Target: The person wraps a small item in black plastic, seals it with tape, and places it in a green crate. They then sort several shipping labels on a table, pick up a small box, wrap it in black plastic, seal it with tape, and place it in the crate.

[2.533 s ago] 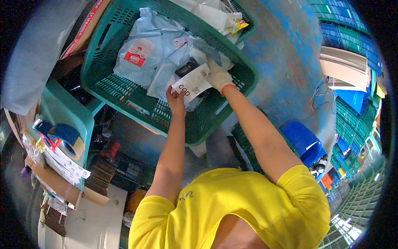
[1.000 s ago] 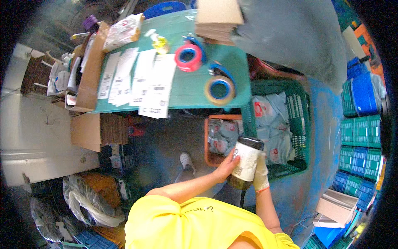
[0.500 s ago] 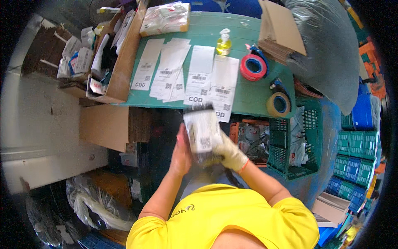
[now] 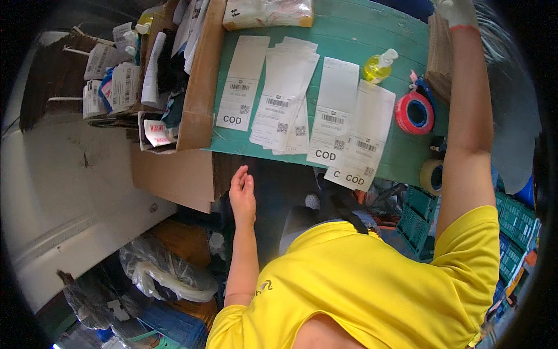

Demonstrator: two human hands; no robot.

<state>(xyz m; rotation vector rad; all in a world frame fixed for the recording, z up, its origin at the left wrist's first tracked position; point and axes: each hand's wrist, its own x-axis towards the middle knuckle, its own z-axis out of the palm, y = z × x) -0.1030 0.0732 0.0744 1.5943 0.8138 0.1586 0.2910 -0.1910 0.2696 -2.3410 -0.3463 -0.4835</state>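
Note:
My left hand (image 4: 243,198), bare, hangs in front of the table's near edge with its fingers stretched out and nothing in it. My right hand (image 4: 458,13), in a pale glove with an orange cuff, reaches far out to the top right corner, above the brown cardboard stack (image 4: 439,55). Its fingers are cut off by the picture's edge, so what they hold, if anything, is hidden. Between my arms, white shipping labels lie in rows on the green table (image 4: 290,20); the nearest label (image 4: 363,136) overhangs the front edge beside another label (image 4: 334,110).
Right of the labels stand a pump bottle (image 4: 379,66) of yellow liquid, a red tape roll (image 4: 414,113) and a tan tape roll (image 4: 431,176). A cardboard box (image 4: 203,75) of papers borders the left. Green crates (image 4: 415,218) sit below, and a plastic-wrapped bundle (image 4: 267,13) lies at the back.
My right hand has left the black-and-white package and swung far up to the right. The package is out of sight. My left hand stays low, now empty. The view has shifted.

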